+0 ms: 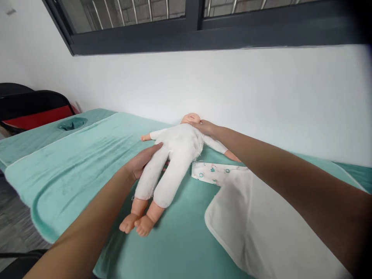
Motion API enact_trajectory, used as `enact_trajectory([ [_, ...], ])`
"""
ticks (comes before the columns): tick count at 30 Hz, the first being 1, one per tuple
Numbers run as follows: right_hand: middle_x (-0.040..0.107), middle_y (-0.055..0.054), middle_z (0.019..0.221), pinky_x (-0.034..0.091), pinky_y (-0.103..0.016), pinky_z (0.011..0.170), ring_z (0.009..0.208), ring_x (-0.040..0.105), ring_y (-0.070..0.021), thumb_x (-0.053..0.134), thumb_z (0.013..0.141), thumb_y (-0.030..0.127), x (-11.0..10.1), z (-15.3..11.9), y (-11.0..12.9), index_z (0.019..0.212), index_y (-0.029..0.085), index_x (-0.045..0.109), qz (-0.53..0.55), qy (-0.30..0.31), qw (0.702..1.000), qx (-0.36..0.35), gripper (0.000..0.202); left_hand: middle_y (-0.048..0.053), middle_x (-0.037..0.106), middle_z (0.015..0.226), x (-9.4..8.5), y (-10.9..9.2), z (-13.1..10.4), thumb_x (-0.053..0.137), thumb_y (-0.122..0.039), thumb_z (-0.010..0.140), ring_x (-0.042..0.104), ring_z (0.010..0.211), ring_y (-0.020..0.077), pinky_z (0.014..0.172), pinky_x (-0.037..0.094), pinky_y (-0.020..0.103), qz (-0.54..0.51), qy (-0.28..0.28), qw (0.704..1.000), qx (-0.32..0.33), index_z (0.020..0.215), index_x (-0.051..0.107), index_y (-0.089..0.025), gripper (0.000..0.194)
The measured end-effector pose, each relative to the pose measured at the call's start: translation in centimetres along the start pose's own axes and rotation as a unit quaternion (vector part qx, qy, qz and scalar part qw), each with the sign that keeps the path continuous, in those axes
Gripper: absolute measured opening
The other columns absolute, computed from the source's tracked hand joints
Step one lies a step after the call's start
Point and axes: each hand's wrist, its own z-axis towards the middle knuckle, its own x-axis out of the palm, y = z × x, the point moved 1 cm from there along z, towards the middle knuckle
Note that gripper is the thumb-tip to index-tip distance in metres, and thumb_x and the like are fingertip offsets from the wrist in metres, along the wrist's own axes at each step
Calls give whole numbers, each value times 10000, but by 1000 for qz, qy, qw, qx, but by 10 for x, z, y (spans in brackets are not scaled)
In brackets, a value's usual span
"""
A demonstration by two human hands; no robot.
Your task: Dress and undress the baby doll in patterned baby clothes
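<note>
A baby doll [186, 143] with a white cloth body and plastic head, hands and feet lies on its back, its feet toward me. My left hand [144, 158] is closed round the doll's thigh, thumb on top near the hip, the other fingers mostly hidden beneath. At the doll's neck, my right hand [205, 128] grips by the chin and shoulder, its fingers partly hidden behind the head. A white cloth [238, 217] with a printed strip along its top lies beside the doll, partly under my right forearm. A bit of reddish print shows between the doll's legs.
A green plush cover [72, 166] lies over the bed, which has a face hole [72, 123] at the left end. Behind it stand a white wall [276, 100] and a dark-framed window [194, 29]. Black chairs, one with a red part [40, 116], are at the far left.
</note>
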Motion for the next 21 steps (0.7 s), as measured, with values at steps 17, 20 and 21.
enact_trajectory([
  [17,559,-151,1413,501,-429,1004,1209,592,-304,619,741,736,-237,-194,-96,1376,205,507,-131,-46,986,95,836,155,694,1143,290,84,-70,690,-588,769,712,854,291,608,587,392,-103,80,991,-7,1278,501,-230,651],
  [20,553,-135,1424,500,-422,1000,1202,599,-294,574,746,772,-238,-202,-121,1408,218,471,-123,-30,987,95,869,149,698,1117,306,98,-73,685,-611,760,707,802,264,599,576,371,-99,64,993,-19,1292,491,-230,682],
  [21,553,-131,1425,503,-418,992,1197,603,-294,553,749,786,-239,-202,-127,1416,221,460,-127,-26,987,96,879,140,703,1102,307,100,-73,681,-617,760,704,789,255,611,575,370,-91,53,994,-16,1286,503,-229,677],
])
